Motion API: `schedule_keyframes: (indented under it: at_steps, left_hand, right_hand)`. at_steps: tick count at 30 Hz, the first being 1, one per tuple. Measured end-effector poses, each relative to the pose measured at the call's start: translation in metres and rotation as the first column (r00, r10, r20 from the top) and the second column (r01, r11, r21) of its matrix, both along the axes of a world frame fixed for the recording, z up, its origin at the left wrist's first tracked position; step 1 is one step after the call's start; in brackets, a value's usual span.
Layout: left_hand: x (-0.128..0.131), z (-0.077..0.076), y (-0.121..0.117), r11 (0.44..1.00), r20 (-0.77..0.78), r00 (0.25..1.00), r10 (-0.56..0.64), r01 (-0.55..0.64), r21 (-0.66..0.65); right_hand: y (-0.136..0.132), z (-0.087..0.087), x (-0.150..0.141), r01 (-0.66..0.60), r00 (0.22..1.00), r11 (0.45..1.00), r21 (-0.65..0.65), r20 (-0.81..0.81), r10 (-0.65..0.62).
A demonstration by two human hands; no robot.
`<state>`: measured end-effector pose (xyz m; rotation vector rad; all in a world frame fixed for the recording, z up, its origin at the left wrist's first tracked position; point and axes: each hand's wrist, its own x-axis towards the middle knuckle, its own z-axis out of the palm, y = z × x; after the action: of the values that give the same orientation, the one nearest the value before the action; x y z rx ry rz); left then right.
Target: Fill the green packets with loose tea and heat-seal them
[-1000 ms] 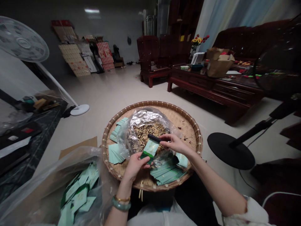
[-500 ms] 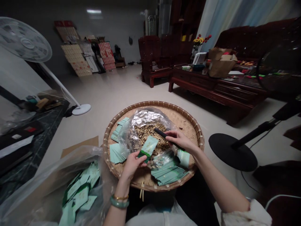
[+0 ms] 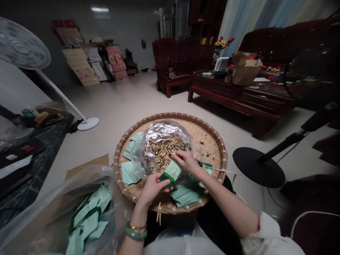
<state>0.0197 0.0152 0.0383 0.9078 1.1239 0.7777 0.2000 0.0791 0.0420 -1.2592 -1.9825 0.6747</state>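
My left hand (image 3: 152,189) is closed on a small light-green packet (image 3: 173,171) with a darker green band, tilted over the woven tray (image 3: 212,138). My right hand (image 3: 189,163) is wrapped round a slim black tool with a white cord (image 3: 199,163), and its fingertips are at the packet's upper end. Whether they pinch the packet is unclear. Behind the hands, an open clear plastic bag (image 3: 170,131) holds loose dried pale and dark bits (image 3: 162,150). Flat green packets lie in a fanned pile (image 3: 187,194) below my right hand and in a stack (image 3: 129,172) at the left.
Left of the tray, a large clear bag (image 3: 117,198) holds several green packets (image 3: 90,221). A white fan (image 3: 89,123) stands at the left, a black fan (image 3: 259,167) at the right. Beyond is a dark wooden table (image 3: 231,92) with a paper bag (image 3: 246,71).
My right hand has moved left and down with the black tool to the packet's upper end. The packet in my left hand has shifted slightly right and down. A white cord now shows.
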Motion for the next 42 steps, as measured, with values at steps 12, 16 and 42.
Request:
schedule_keyframes:
  at_steps: [12,16,42]
  left_hand:
    - [-0.025,-0.008,-0.007,0.906,0.343,0.858,0.381,-0.421,0.048]
    - [-0.044,-0.012,-0.007,0.713,0.595,0.586,0.550,-0.700,0.030]
    - [-0.008,-0.032,-0.009,0.929,-0.333,0.937,-0.107,0.214,0.302]
  right_hand:
    - [0.000,0.007,0.013,-0.203,0.890,0.840,-0.503,-0.453,-0.056]
    - [-0.024,0.005,0.004,-0.325,0.945,0.822,-0.468,-0.123,0.304]
    - [-0.039,-0.018,-0.009,-0.280,0.882,0.909,-0.309,0.291,0.370]
